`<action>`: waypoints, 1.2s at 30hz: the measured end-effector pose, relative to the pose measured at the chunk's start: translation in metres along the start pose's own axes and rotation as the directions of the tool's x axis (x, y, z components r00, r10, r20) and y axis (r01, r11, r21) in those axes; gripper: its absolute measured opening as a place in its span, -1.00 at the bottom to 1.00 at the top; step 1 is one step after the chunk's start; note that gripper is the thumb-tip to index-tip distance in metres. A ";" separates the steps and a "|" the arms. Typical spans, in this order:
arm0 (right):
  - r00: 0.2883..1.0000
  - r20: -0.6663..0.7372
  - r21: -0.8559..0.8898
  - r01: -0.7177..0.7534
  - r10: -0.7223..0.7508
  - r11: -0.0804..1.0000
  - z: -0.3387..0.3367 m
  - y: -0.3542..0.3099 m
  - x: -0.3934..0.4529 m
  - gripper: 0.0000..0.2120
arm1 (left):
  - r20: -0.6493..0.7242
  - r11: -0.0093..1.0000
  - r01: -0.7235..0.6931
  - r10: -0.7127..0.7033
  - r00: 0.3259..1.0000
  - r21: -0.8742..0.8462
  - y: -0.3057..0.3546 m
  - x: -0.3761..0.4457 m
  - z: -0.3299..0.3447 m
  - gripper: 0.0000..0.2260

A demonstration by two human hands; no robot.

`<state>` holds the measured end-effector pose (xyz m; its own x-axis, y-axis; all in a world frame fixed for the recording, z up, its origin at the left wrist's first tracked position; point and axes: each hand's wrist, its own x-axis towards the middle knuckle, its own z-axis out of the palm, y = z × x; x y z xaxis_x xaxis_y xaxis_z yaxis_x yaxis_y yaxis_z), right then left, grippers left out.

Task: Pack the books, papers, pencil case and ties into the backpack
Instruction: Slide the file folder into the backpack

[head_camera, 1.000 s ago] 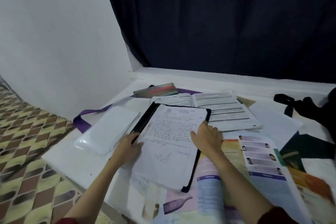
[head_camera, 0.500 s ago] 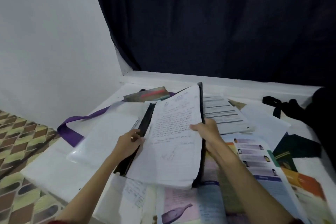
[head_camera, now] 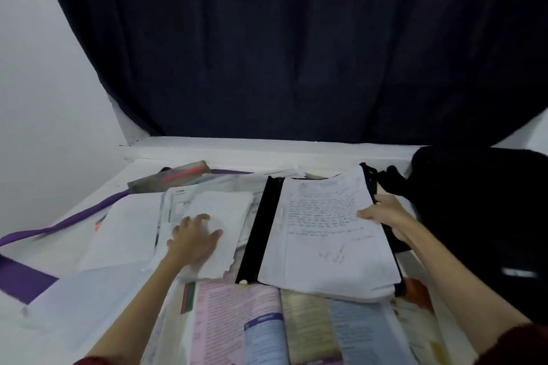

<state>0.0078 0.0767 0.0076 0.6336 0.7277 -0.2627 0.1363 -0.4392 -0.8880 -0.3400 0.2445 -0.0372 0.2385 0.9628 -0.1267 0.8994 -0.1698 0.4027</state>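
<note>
A black folder point(head_camera: 261, 225) with a thick stack of handwritten papers point(head_camera: 329, 231) on top lies right of centre on the white table point(head_camera: 23, 332). My right hand point(head_camera: 385, 216) grips its right edge, thumb on the top page. My left hand point(head_camera: 192, 238) rests flat with spread fingers on a pile of loose white sheets point(head_camera: 221, 216) to the left. A clear pencil case point(head_camera: 172, 176) lies at the back left. A purple tie point(head_camera: 68, 221) runs along the left side. An open colourful book point(head_camera: 267, 326) lies in front. The black backpack point(head_camera: 486, 210) stands at the right.
A dark curtain point(head_camera: 296, 53) hangs behind the table over a white ledge point(head_camera: 267, 148). A white wall point(head_camera: 44, 98) is at the left. More printed sheets and books point(head_camera: 421, 320) cover the table's right front, beside the backpack.
The folder with its papers has moved right, toward the backpack, held by my right hand. My left hand let go of it and now lies on the loose sheets.
</note>
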 end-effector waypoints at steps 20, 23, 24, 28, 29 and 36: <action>0.817 0.332 -0.157 0.542 -0.472 0.826 0.022 -0.043 -0.015 -0.38 | -0.119 0.996 -0.085 0.082 0.990 -0.025 0.041 -0.008 -0.094 -0.39; 0.785 0.373 -0.086 0.559 -0.494 0.825 0.028 -0.061 -0.019 -0.41 | -0.045 0.965 -0.264 0.264 0.964 -0.002 0.086 -0.028 -0.114 -0.39; 0.788 0.380 -0.048 0.540 -0.485 0.840 0.029 -0.067 -0.020 -0.44 | 0.014 0.948 -0.318 0.318 0.948 -0.003 0.102 -0.037 -0.117 -0.38; 0.841 0.353 0.115 0.396 -0.410 0.911 0.026 -0.082 -0.025 -0.62 | 0.210 0.879 -0.475 0.471 0.857 -0.033 0.160 -0.063 -0.108 -0.40; 0.859 0.346 0.162 0.340 -0.376 0.926 0.023 -0.083 -0.024 -0.64 | 0.236 0.862 -0.503 0.501 0.833 -0.054 0.172 -0.068 -0.100 -0.42; 0.948 0.240 0.173 0.169 -0.208 0.970 0.007 -0.050 -0.016 -0.55 | 0.517 0.823 -0.434 0.568 0.641 -0.366 0.209 -0.076 -0.040 -0.58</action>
<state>-0.0145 0.0901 0.0533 0.3892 0.9080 -0.1550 0.1073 -0.2118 -0.9714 -0.1849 0.1445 0.0932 0.8526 0.4125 -0.3209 0.5029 -0.4805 0.7184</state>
